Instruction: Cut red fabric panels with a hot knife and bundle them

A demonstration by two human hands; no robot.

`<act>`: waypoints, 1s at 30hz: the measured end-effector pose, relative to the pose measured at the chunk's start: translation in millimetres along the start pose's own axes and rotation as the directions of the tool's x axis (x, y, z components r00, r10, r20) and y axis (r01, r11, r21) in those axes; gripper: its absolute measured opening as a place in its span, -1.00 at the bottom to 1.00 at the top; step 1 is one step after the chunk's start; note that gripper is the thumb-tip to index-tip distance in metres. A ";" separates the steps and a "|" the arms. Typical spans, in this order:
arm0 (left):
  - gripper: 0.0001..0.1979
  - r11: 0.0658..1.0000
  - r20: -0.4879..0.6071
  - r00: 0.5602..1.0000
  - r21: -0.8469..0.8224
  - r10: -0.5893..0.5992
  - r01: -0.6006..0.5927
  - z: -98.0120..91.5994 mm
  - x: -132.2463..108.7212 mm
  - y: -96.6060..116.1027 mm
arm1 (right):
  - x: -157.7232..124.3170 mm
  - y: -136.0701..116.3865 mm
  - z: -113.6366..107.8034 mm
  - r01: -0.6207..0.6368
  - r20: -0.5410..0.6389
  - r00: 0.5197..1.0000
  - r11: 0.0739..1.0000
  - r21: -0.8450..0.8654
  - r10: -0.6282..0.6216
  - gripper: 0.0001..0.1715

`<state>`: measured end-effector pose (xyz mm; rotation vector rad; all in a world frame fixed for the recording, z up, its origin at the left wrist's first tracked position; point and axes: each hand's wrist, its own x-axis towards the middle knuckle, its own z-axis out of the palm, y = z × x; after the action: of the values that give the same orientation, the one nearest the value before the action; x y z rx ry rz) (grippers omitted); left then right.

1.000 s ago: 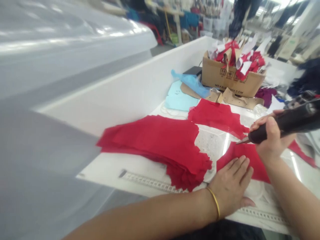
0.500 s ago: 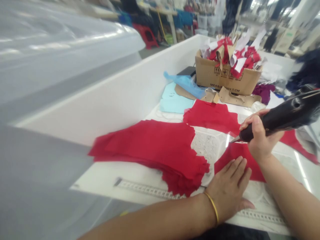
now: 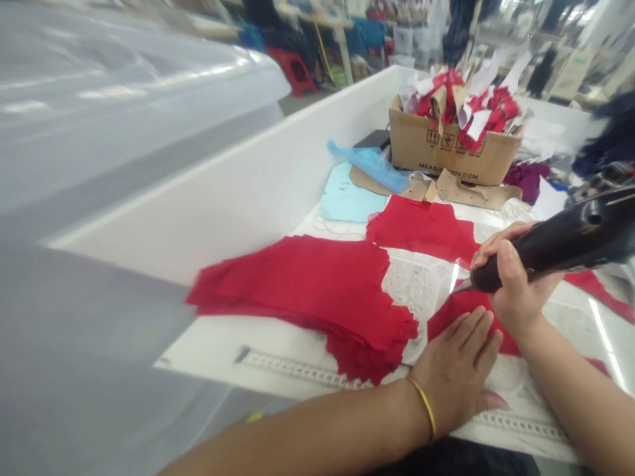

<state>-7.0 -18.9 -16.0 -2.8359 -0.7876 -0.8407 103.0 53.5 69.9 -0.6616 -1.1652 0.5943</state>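
Pressing down with fingers spread, the left hand lies open across the lower edge of a red fabric piece, a thin gold bangle on its wrist. Just above, the right hand is closed around a black-handled cutter, whose pointed metal tip sits at the red piece's upper edge; whether it touches the cloth is hard to make out. That hand and its forearm hide much of the piece, and the cutter's far end runs off the right of the frame.

Below the left hand, a metal ruler lies along the near edge of the white counter, with a second ruler to the hand's left. Also left of the hand, a thick stack of red fabric spreads almost to the counter's edge, its ragged end just beside the fingers. Between the stack and the right hand is a dotted white sheet, the only open room near the hands.

Beyond the right hand lies another red fabric piece, then a light blue sheet and brown card pattern pieces. Farther off, a cardboard box overflows with red and white offcuts — the background beyond is blurred.
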 end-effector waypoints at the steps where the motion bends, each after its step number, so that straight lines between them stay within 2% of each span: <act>1: -0.07 1.000 -0.021 1.000 0.000 0.003 -0.003 0.5 0.0 0.1 | -0.7 -1.9 -0.1 -0.010 0.006 1.000 1.000 0.019 0.010 -0.79; 3: -0.08 1.000 -0.041 0.999 -0.003 0.005 -0.005 1.1 0.4 0.1 | -3.2 -6.7 0.0 -0.032 0.028 0.999 0.998 0.047 0.030 -0.74; 10: -0.19 0.996 0.036 0.999 -0.092 0.012 -0.008 -2.1 5.1 -0.6 | -15.9 -13.8 6.7 -0.057 0.111 0.993 0.996 0.073 0.049 -0.74; 16: -0.15 0.990 0.108 0.994 -0.142 0.008 0.007 -1.3 6.0 0.1 | -18.0 -9.3 8.5 -0.001 0.165 0.986 1.000 -0.011 0.003 -0.88; 20: -0.15 0.995 0.062 0.998 -0.098 0.003 0.003 1.0 1.9 -2.0 | -9.8 -10.4 2.8 -0.013 0.091 0.996 1.000 0.018 0.011 -0.75; 23: -0.14 0.997 0.020 0.999 -0.076 -0.028 0.029 -0.6 1.3 -8.1 | 5.2 -8.5 -10.2 0.015 -0.003 1.000 0.998 -0.062 -0.015 -0.70; 27: -0.18 0.998 0.026 0.998 -0.036 -0.059 0.060 -6.7 5.1 -17.2 | 24.0 0.3 -32.5 0.029 -0.134 0.990 0.987 -0.157 -0.051 -0.61; 30: -0.18 0.998 0.024 0.998 -0.007 -0.059 0.059 -8.7 6.4 -19.5 | 27.7 6.0 -42.2 0.037 -0.152 0.987 0.986 -0.165 -0.062 -0.61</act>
<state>-16.4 -1.0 -6.6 -2.8474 -0.8764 -0.8210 150.7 70.8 72.1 -0.8012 -1.0868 0.4006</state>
